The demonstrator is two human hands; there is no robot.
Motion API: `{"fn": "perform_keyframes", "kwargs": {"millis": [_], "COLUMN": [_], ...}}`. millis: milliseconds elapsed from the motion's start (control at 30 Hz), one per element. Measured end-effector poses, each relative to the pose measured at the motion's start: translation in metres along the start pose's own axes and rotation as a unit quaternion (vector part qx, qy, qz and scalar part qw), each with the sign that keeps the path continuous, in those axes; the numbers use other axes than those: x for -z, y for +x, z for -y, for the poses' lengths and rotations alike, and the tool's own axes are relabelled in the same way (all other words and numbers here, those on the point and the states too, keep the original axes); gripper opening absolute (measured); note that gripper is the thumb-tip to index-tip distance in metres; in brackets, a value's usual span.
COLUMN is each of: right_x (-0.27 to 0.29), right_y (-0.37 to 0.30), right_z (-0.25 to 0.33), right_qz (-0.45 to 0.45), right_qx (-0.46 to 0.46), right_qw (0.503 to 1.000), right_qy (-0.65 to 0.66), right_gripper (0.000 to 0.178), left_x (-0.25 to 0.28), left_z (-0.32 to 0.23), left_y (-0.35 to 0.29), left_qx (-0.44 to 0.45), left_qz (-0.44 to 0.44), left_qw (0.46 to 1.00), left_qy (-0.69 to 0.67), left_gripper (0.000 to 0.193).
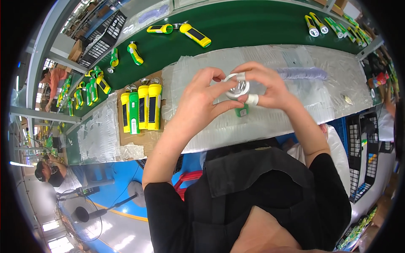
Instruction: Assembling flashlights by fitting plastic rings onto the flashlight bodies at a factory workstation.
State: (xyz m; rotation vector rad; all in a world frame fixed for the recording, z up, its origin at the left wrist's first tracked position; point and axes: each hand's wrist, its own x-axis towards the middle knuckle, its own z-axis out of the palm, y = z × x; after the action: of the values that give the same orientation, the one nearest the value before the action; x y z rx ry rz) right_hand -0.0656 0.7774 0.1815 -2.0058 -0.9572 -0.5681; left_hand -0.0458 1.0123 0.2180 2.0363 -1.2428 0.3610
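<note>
Between my two hands, over the covered bench top, is a green flashlight (241,112) with its round silver reflector and pale rim facing up. My left hand (197,96) is closed on the rim from the left, fingertips on its edge. From the right, my right hand (270,86) pinches the same rim, its thumb at the lower edge. A white wrap (252,99) goes round a digit of that hand. The rest of the flashlight's body is mostly hidden below the head. To the left, several yellow and green flashlights (134,113) lie side by side on cardboard with their heads loose.
A row of stacked clear lenses (303,73) lies right of my hands on the plastic sheeting (278,122). Beyond runs a green conveyor belt (257,25) carrying several flashlights (196,35). Black crates (363,156) stand low at right; a fan (80,214) is at lower left. Other people sit nearby.
</note>
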Motion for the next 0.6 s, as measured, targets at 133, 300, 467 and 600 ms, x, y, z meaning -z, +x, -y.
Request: {"fn": "perform_keyframes", "kwargs": {"millis": [133,300,467,600], "right_x": [0.040,0.062,0.068,0.063], "right_y": [0.019,0.050,0.065,0.064], "right_z": [0.033,0.055,0.057,0.059], "right_qz": [0.096,0.286,0.354,0.340], "right_qx": [-0.074,-0.085,-0.109,-0.158], "right_qw": [0.988,0.941,0.916,0.908], "right_qy": [-0.093,-0.156,-0.152,-0.187], "right_gripper": [0.051,0.038,0.030,0.033], "left_x": [-0.022,-0.046,-0.051,-0.057], "left_z": [-0.002,-0.003,-0.005,0.000], "left_y": [0.006,0.010,0.010,0.011], "left_qx": [-0.019,-0.004,-0.003,-0.018], "left_qz": [-0.033,-0.049,-0.073,-0.098], "left_qw": [0.999,0.997,0.994,0.992], "left_qy": [-0.019,-0.064,-0.086,-0.080], "left_gripper": [0.050,0.044,0.039,0.039]}}
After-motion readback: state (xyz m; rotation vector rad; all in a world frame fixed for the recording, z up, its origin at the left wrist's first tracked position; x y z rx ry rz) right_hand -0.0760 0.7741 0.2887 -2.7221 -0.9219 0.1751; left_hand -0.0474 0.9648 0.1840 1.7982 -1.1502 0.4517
